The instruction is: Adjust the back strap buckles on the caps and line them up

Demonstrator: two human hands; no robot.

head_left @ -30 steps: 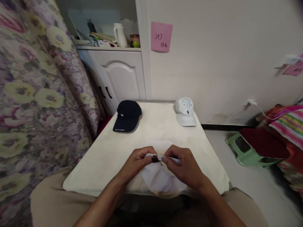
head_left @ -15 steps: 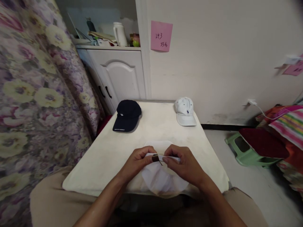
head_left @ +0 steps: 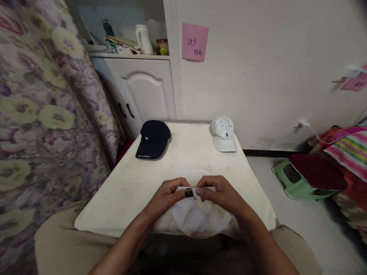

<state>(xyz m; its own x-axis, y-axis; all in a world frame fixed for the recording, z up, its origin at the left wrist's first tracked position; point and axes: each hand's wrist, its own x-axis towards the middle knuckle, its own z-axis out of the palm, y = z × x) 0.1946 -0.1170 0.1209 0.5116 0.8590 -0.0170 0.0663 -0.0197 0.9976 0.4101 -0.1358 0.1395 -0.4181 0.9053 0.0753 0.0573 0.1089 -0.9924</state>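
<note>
A white cap [head_left: 197, 217] lies upside-down-looking at the near edge of the cream table [head_left: 137, 187], its brim pointing away. My left hand [head_left: 166, 196] pinches the cap's back strap at a small dark buckle [head_left: 188, 193]. My right hand [head_left: 219, 194] pinches the white strap just right of that buckle. Both hands have closed fingers and nearly touch each other. A dark navy cap [head_left: 153, 139] rests at the table's far left, and a second white cap [head_left: 223, 133] sits at the far right.
A flowered curtain [head_left: 43, 107] hangs at the left. Behind the table stand a white cabinet [head_left: 143, 91] with a jug and clutter on top, and a wall with a pink note [head_left: 195, 42]. A green stool [head_left: 298, 179] and striped bedding [head_left: 346, 152] are on the right.
My right hand has slid slightly left along the strap toward the buckle. The view has tipped a little; the caps on the table have not moved.
</note>
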